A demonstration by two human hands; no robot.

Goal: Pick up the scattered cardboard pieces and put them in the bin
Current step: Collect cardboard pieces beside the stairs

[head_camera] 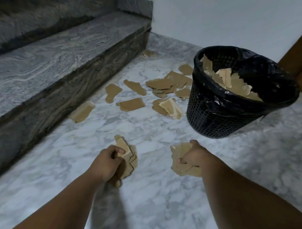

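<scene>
My left hand (107, 163) grips a bunch of torn brown cardboard pieces (128, 157) above the marble floor. My right hand (191, 156) grips another bunch of cardboard pieces (178, 153). Both hands are held near the middle of the view, in front of and to the left of the black mesh bin (219, 116). The bin has a black liner and holds several cardboard pieces (234, 84). Several more scattered pieces (131, 104) lie on the floor between the step and the bin, with a small stack (160, 85) close to the bin's left side.
A grey granite step (52, 68) runs along the left and back. A single cardboard scrap (148, 53) lies in the corner by the white wall (228, 8). A brown wooden door or panel (301, 62) stands behind the bin at the right.
</scene>
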